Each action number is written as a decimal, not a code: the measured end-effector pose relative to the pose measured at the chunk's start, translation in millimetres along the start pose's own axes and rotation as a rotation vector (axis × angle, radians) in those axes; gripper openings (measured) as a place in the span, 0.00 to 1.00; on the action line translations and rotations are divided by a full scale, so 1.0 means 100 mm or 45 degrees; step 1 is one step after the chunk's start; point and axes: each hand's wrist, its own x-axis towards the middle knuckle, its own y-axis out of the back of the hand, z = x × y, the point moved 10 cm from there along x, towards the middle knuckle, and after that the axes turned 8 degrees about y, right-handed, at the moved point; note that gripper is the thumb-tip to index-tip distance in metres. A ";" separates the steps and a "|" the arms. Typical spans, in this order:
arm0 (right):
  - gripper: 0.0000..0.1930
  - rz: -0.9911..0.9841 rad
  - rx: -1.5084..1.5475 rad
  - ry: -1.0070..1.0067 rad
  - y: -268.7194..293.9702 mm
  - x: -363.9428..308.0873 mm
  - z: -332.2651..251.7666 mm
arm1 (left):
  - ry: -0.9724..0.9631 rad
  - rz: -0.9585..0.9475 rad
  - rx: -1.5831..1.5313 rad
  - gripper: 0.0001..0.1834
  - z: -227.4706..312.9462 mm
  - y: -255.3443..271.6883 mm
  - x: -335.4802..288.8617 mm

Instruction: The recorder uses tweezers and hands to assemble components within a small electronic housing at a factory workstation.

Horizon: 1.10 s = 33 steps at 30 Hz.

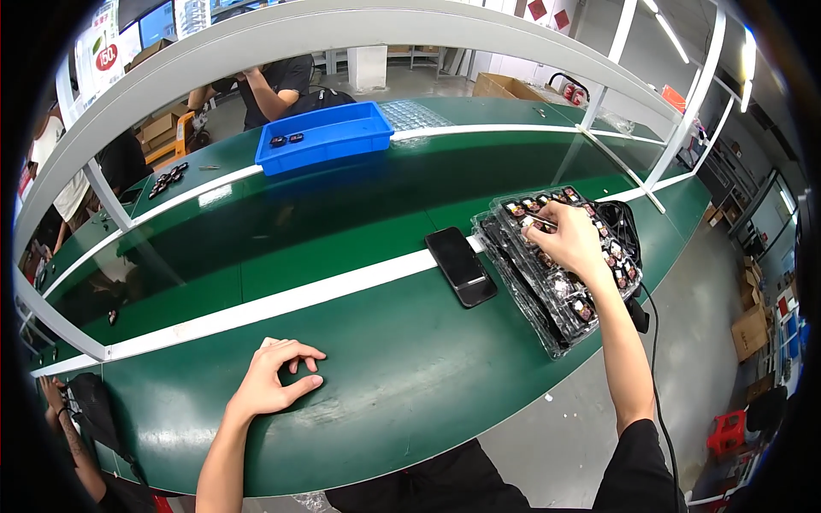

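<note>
My left hand (278, 376) rests on the green bench top with its fingers loosely curled and apart, holding nothing. Over at the right, my right hand (564, 239) reaches across a stack of clear plastic trays (547, 329). Its fingers pinch a thin dark stick-like tool (539, 221), whose exact kind I cannot make out. Small dark parts (584, 309) with pale and coloured spots sit in the top tray's pockets; my hand hides some of them. A black phone (460, 267) lies just left of the trays.
A blue bin (325, 141) with a few small dark parts stands across the bench. White frame bars (342, 38) arch over the work area. Black cable (654, 368) hangs along the right edge. Other people sit at the far side and far left, near a black bag (96, 410).
</note>
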 end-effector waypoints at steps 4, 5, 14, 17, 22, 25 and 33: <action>0.29 -0.038 0.014 -0.059 0.03 0.03 -0.19 | 0.008 0.017 0.006 0.20 -0.06 0.04 -0.04; 0.29 -0.052 0.081 -0.082 0.06 0.05 -0.27 | 0.004 0.023 0.022 0.20 -0.05 0.06 -0.06; 0.14 -0.224 0.792 0.306 -0.35 -0.39 -1.91 | -0.144 0.065 0.001 0.16 -0.06 0.07 -0.06; 0.19 -0.282 0.696 0.486 -0.76 -0.66 -2.37 | -0.163 0.083 -0.068 0.12 -0.04 0.08 -0.08; 0.27 -0.405 0.581 0.593 -1.42 -0.86 -2.77 | -0.029 0.015 -0.064 0.12 -0.19 0.00 -0.12; 0.22 -0.312 0.586 0.637 -1.47 -0.92 -2.81 | -0.052 0.051 -0.059 0.10 -0.20 0.00 -0.17; 0.17 -0.264 0.755 0.606 -1.44 -0.90 -2.71 | -0.125 0.216 -0.070 0.07 -0.16 0.15 -0.14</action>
